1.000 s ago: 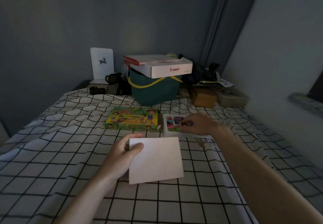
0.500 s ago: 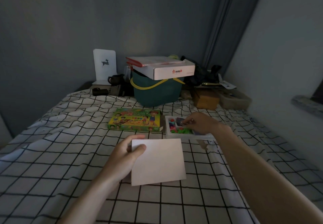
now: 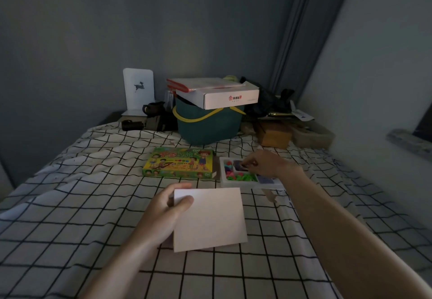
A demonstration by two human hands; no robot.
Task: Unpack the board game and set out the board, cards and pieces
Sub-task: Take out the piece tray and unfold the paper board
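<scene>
- White folded board (image 3: 209,219) lies flat on the checked sheet (image 3: 70,217), nearest the camera; used as landmark below.
- left hand (image 3: 167,214) grips the board's near-left corner, thumb on top, other fingers curled under the edge.
- Just beyond the board, to its right: white tray (image 3: 247,183) of the game, holding small coloured pieces (image 3: 236,173), red, pink and green.
- right hand (image 3: 264,164) reaches over the tray's far end, fingertips bent down into it, pinching something dark; too dim to tell what.
- Beyond the board, slightly left, touching the tray's left side: green game box lid (image 3: 180,165), picture side up, flat on the sheet.
- Farther past the board: teal basket (image 3: 208,127) with yellow handle, white carton (image 3: 219,94) resting on top.
- Far left of the basket: white upright stand (image 3: 138,89) with deer figure, dark mug (image 3: 153,108) beside it.
- Far right of the basket: brown box (image 3: 275,135), dark clutter against the wall.
</scene>
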